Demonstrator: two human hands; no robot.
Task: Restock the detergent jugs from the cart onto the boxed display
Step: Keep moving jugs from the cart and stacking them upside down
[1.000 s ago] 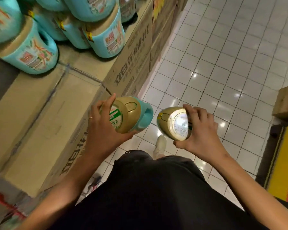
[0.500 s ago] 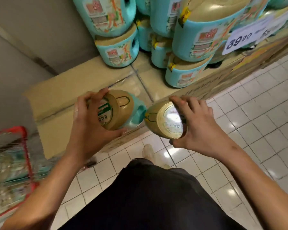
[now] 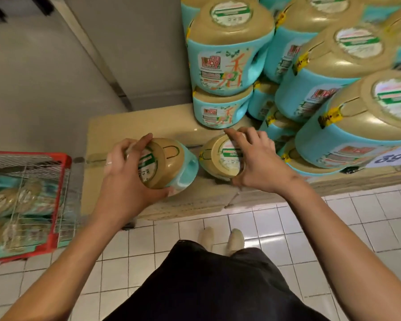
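Two turquoise detergent jugs with tan caps are in my hands over the cardboard box display point(image 3: 107, 130). My left hand point(image 3: 125, 179) grips the cap end of the left jug point(image 3: 174, 165), which tilts to the right above the box top. My right hand point(image 3: 257, 161) curls over the cap of the right jug point(image 3: 218, 158), which sits low at the box's front part; contact with the box is hidden. Stacked jugs point(image 3: 220, 66) stand just behind and to the right on the same boxes.
A red wire cart point(image 3: 60, 188) with several more jugs stands at the left on the white tiled floor point(image 3: 333, 228). A grey wall point(image 3: 56, 77) rises behind the boxes. A price tag point(image 3: 394, 157) lies at the display's right front edge.
The view swung toward the display and the cart came into sight. Both hands carried their jugs forward, from above the floor to over the box top.
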